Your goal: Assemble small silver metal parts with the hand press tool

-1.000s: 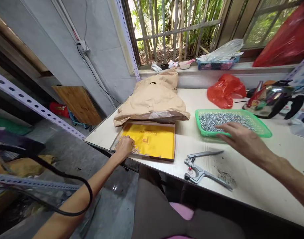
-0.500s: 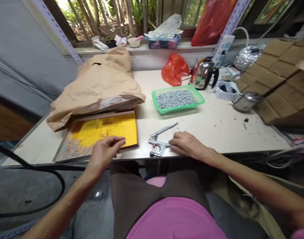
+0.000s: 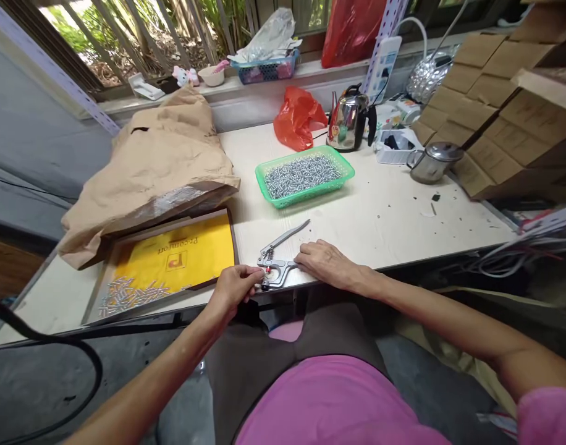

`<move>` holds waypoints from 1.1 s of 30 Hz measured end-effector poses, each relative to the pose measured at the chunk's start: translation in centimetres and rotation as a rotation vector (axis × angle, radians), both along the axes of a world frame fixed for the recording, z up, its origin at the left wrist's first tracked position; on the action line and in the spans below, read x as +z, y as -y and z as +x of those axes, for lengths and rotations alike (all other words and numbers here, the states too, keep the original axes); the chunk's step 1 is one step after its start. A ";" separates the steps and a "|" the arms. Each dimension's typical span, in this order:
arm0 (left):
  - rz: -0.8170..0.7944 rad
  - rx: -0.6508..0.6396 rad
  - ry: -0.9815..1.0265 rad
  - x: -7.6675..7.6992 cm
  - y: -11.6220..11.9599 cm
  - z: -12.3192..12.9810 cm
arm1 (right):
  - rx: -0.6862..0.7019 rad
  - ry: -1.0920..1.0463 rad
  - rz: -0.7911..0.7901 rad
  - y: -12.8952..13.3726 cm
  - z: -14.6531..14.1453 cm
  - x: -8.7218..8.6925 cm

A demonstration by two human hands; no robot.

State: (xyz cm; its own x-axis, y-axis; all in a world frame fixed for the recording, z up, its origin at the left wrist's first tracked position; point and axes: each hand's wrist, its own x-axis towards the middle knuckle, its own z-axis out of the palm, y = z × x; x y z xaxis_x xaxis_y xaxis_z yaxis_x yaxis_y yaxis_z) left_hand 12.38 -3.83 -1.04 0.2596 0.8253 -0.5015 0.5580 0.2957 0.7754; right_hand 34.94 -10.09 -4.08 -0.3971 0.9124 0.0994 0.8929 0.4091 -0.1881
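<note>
Metal snap pliers (image 3: pixel 282 237) lie near the table's front edge, their jaws to the left, one handle angled up and away, a coil spring and a small red part at the head. My right hand (image 3: pixel 327 262) is closed around the end of the lower handle. Thumb and fingertips of my left hand (image 3: pixel 239 284) are pinched together right at the jaws; whatever they hold is too small or hidden. Left of that hand, a shallow tray (image 3: pixel 233 238) lined with a yellow printed sheet (image 3: pixel 209 244) contains a heap of small metal pins (image 3: pixel 130 296).
Behind the pliers stands a green basket (image 3: pixel 274 202) full of small metal pieces. A brown paper sack (image 3: pixel 157 154) overhangs the tray's back. Further back are a red plastic bag (image 3: pixel 296 117), a kettle (image 3: pixel 350 120), a metal pot (image 3: pixel 434 164) and stacked cardboard boxes (image 3: pixel 515 111).
My left hand has moved right, from over the tray's front edge to the pliers' jaws. My right hand stays on the handle. The camera view has turned somewhat to the right.
</note>
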 end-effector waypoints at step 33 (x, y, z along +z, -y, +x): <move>-0.300 -0.116 -0.169 0.8 -1.7 1.1 | 0.074 0.037 -0.091 -4.0 2.5 1.3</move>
